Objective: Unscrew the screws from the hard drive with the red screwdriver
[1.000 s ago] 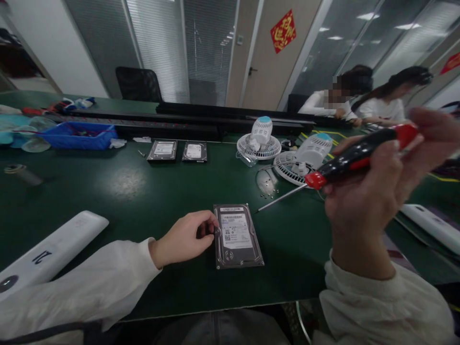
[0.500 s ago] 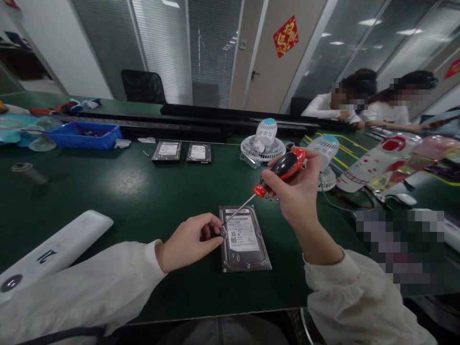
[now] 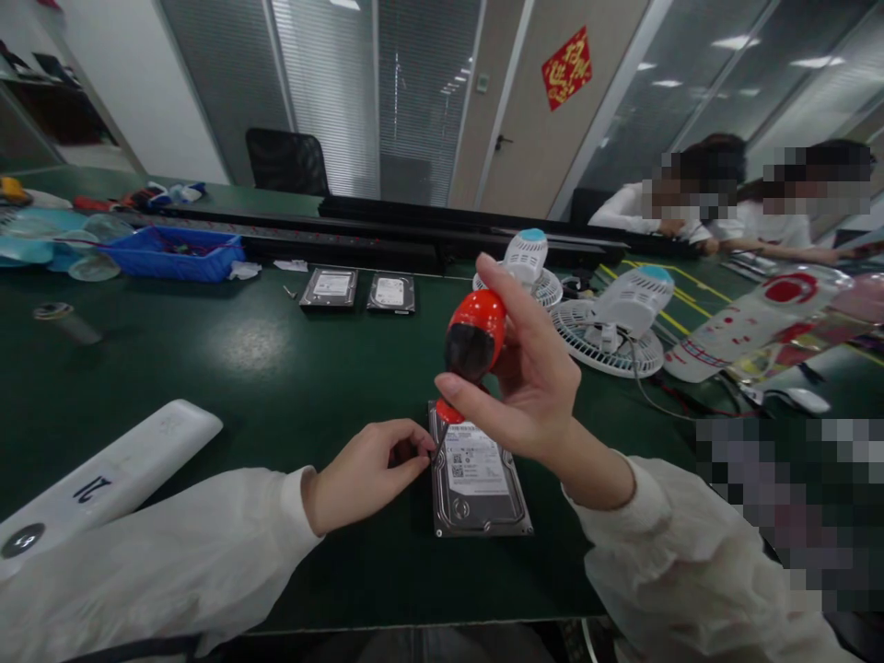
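Observation:
A silver hard drive (image 3: pixel 480 483) with a white label lies flat on the green table (image 3: pixel 262 368) in front of me. My left hand (image 3: pixel 366 470) rests at the drive's left edge, thumb and forefinger pinched together there; what they pinch is too small to name. My right hand (image 3: pixel 529 387) is closed round a red and black screwdriver (image 3: pixel 473 341), held nearly upright. Its tip comes down at the drive's upper left edge, right beside my left fingertips.
Two more hard drives (image 3: pixel 359 290) lie further back. White desk fans (image 3: pixel 608 318) stand at the right. A blue bin (image 3: pixel 176 253) sits far left, a white long device (image 3: pixel 103 474) near left. Two people sit at the far right behind the fans.
My right hand swung the screwdriver from high at the right down to the drive and stood it nearly upright. My left hand stayed pinched at the drive's left edge.

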`<state>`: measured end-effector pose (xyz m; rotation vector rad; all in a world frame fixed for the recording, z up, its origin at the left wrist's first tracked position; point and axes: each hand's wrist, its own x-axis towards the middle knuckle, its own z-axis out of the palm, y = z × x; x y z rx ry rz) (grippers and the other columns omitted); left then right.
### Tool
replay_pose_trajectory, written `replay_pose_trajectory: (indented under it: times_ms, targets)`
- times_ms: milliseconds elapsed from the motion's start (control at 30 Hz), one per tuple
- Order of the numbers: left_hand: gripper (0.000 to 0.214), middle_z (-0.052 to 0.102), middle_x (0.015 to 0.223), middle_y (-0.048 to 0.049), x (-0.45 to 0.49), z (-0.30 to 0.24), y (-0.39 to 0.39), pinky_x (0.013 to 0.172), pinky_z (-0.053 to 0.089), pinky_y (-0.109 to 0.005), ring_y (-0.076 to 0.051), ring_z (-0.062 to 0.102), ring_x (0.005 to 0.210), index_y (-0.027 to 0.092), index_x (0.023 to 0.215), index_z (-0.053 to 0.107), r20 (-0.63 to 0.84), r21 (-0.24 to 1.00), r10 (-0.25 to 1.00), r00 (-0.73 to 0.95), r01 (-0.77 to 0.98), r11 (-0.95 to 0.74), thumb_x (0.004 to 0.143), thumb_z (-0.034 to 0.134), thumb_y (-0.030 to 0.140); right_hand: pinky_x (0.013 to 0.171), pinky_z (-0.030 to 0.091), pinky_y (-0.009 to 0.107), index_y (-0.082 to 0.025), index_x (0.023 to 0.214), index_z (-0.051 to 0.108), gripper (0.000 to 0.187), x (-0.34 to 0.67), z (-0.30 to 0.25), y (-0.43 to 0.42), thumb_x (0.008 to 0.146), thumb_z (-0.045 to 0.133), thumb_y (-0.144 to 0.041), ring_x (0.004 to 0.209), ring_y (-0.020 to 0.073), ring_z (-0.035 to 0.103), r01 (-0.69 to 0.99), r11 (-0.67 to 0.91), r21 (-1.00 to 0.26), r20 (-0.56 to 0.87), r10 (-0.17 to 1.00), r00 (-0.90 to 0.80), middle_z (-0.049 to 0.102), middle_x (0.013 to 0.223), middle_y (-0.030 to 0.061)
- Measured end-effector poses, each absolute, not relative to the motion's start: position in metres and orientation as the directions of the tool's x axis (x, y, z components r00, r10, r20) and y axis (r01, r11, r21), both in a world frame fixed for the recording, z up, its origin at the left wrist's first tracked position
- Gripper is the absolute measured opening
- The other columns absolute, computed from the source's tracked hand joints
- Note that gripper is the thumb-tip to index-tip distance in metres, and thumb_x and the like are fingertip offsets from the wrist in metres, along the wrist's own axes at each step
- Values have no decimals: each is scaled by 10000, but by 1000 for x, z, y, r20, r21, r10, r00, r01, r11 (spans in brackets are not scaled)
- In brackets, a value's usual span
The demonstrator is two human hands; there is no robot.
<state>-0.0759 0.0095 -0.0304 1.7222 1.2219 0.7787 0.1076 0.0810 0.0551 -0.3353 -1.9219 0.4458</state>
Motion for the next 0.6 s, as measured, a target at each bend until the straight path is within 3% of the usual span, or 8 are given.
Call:
replay_pose_trajectory:
  times_ms: [200,400,600]
  targets:
    - [115,725,917,-15,-77,-33,9,680,468,-291,-164,624,766,198,966,704,-7,881,945,328,448,-149,932,610,255,641,656,281,-437,1551,415,711,109,47,88,904,707,-385,866,134,726,19,879,-476,835,458,-305,498,1605,15]
    - [107,714,869,-6,-76,-32,9,647,445,-286,-157,604,729,193,935,701,4,888,948,319,435,-150,916,620,260,667,677,300,-384,1593,301,703,108,40,93,974,623,-474,992,179,713,108,907,-407,837,418,-352,374,1670,75]
    - [118,725,897,-14,-77,-33,10,674,461,-300,-171,626,762,195,940,709,-10,890,946,324,434,-139,918,621,271,703,681,325,-356,1603,277,701,108,40,92,990,601,-456,1056,207,707,100,922,-373,834,380,-400,350,1676,101]
